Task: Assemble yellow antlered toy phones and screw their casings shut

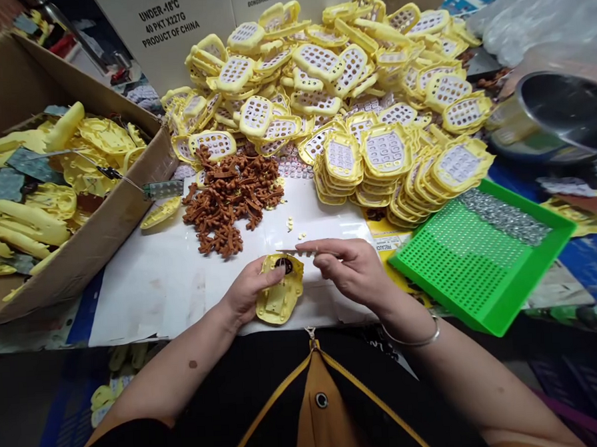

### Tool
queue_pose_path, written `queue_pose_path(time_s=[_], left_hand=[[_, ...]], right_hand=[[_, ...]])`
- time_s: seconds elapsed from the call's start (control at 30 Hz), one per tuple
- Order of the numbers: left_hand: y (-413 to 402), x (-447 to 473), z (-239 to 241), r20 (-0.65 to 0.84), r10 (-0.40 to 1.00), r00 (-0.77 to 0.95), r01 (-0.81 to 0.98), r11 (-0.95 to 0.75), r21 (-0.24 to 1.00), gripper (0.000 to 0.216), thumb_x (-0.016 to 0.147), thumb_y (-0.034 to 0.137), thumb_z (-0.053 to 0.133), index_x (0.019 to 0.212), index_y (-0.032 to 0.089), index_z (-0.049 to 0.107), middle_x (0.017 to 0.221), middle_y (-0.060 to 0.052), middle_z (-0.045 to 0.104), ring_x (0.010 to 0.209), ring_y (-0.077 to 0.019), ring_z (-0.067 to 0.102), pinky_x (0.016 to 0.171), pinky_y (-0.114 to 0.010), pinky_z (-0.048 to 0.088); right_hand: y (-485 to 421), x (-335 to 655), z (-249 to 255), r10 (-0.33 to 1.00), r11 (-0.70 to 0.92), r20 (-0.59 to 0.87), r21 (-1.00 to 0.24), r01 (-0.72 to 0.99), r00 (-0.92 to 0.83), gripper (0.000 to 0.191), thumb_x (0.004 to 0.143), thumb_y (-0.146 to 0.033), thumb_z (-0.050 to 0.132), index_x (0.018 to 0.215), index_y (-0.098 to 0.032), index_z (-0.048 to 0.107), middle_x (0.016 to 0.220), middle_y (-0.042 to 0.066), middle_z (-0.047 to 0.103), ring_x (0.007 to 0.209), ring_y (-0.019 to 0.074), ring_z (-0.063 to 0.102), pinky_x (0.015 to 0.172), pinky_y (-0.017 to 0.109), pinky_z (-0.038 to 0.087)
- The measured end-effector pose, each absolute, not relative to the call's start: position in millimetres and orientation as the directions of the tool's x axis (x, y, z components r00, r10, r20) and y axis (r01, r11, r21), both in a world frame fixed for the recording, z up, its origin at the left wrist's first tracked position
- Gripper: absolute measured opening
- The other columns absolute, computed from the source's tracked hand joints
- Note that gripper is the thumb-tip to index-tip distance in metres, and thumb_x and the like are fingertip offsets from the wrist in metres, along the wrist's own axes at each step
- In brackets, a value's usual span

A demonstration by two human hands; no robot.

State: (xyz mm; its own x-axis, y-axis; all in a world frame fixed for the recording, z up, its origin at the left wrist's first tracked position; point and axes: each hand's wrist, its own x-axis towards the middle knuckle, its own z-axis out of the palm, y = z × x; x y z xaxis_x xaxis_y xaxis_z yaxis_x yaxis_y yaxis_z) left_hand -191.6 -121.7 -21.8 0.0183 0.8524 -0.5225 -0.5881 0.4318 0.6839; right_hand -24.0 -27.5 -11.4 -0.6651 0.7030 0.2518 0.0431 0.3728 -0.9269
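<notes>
My left hand [249, 289] is closed on a yellow plastic shell [277, 301], its hollow inner side facing up. The thumb lies across the shell near a dark round part [284, 267] at its top end. To the right, my right hand [353, 267] pinches a thin, light strip [307, 252] that points left over the shell's top edge; its exact kind is unclear. Just beyond the fingers lie small pale yellow pieces [290, 224] on the white work surface [182, 289]. A heap of brown rubbery parts [230, 200] is beyond my left hand.
Yellow shells with perforated faces [320, 62] form a large pile at the back; neat stacks [387, 152] stand before it. A cardboard box [139, 152] of shells is left. A green basket [460, 262] with small metal screws lies right, near a metal pot [524, 131].
</notes>
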Motion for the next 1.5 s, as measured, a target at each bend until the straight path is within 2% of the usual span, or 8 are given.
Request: queue_pose_path(time_s=[0.13,0.27,0.47,0.7,0.83,0.97,1.17,1.5], left_hand=[[-124,-183,-22,-0.54,0.839,-0.064,-0.383,0.479,0.79,0.038,0.058,0.026,0.085,0.089,0.015,0.066,0.077,-0.001,0.068,0.066,-0.0145,0.062,0.067,-0.028,0.048],[-123,-177,-22,-0.544,0.831,-0.12,-0.272,0.5,0.823,0.034,0.061,0.03,0.083,0.087,0.016,0.064,0.073,0.0,0.067,0.065,-0.0153,0.061,0.065,-0.028,0.048],[-121,-177,-25,-0.459,0.865,-0.202,-0.114,0.445,0.888,0.032,0.068,0.036,0.077,0.089,0.016,0.064,0.077,-0.002,0.067,0.07,-0.0169,0.061,0.068,-0.029,0.046],[-123,-177,-25,-0.544,0.819,-0.183,-0.272,0.489,0.828,0.035,0.069,0.034,0.076,0.096,0.018,0.061,0.084,-0.001,0.067,0.073,-0.0161,0.062,0.067,-0.028,0.048],[-123,-177,-24,-0.581,0.795,-0.174,-0.331,0.509,0.795,0.034,0.069,0.034,0.076,0.095,0.018,0.06,0.08,-0.001,0.067,0.068,-0.016,0.063,0.063,-0.028,0.049],[-122,-177,-25,-0.572,0.803,-0.168,-0.308,0.509,0.804,0.033,0.07,0.029,0.074,0.098,0.018,0.061,0.085,-0.002,0.067,0.074,-0.0167,0.064,0.068,-0.029,0.051],[-125,-179,-33,-0.564,0.815,-0.132,-0.299,0.509,0.807,0.032,0.073,0.024,0.068,0.103,0.019,0.06,0.088,-0.003,0.069,0.077,-0.0192,0.066,0.072,-0.032,0.051],[-121,-180,-31,-0.424,0.892,-0.157,0.094,0.441,0.893,0.034,0.079,0.026,0.059,0.112,0.019,0.059,0.102,-0.006,0.068,0.093,-0.0217,0.063,0.084,-0.035,0.047]], right_hand=[[-29,-30,-7,0.717,0.594,0.429,-0.789,0.159,-0.55,0.032,0.09,-0.041,0.053,0.084,-0.017,0.073,0.07,0.005,0.072,0.061,0.0144,0.066,0.058,0.025,0.051],[-31,-32,-7,0.747,0.637,0.475,-0.712,0.296,-0.465,0.036,0.09,-0.038,0.054,0.121,-0.018,0.06,0.069,0.001,0.071,0.054,0.0123,0.062,0.052,0.023,0.047],[-27,-29,-7,0.417,0.904,0.629,-0.361,0.228,-0.656,0.025,0.092,-0.022,0.051,0.113,-0.023,0.063,0.06,-0.001,0.068,0.052,0.0117,0.059,0.054,0.024,0.043],[-10,-13,23,0.457,0.655,0.246,-0.744,0.137,-0.855,0.033,0.084,-0.035,0.065,0.109,-0.016,0.056,0.088,0.005,0.071,0.069,0.0139,0.065,0.062,0.024,0.051],[-8,1,23,0.512,0.749,0.304,-0.616,0.244,-0.804,0.013,0.088,-0.027,0.059,0.098,-0.02,0.065,0.072,0.001,0.066,0.058,0.0115,0.058,0.054,0.023,0.043],[-11,0,16,0.563,0.813,0.475,-0.464,0.352,-0.676,0.019,0.084,-0.037,0.064,0.086,-0.021,0.072,0.071,0.004,0.057,0.064,0.0146,0.053,0.054,0.026,0.04],[-15,-22,6,0.813,0.505,0.261,-0.76,0.409,-0.52,0.03,0.086,-0.035,0.058,0.063,-0.017,0.062,0.054,-0.002,0.052,0.05,0.0096,0.044,0.049,0.023,0.035],[-17,-25,-7,0.948,0.239,0.068,-0.799,0.552,-0.312,0.042,0.078,-0.041,0.058,0.046,-0.019,0.044,0.044,-0.006,0.032,0.046,0.0081,0.029,0.047,0.024,0.023]])
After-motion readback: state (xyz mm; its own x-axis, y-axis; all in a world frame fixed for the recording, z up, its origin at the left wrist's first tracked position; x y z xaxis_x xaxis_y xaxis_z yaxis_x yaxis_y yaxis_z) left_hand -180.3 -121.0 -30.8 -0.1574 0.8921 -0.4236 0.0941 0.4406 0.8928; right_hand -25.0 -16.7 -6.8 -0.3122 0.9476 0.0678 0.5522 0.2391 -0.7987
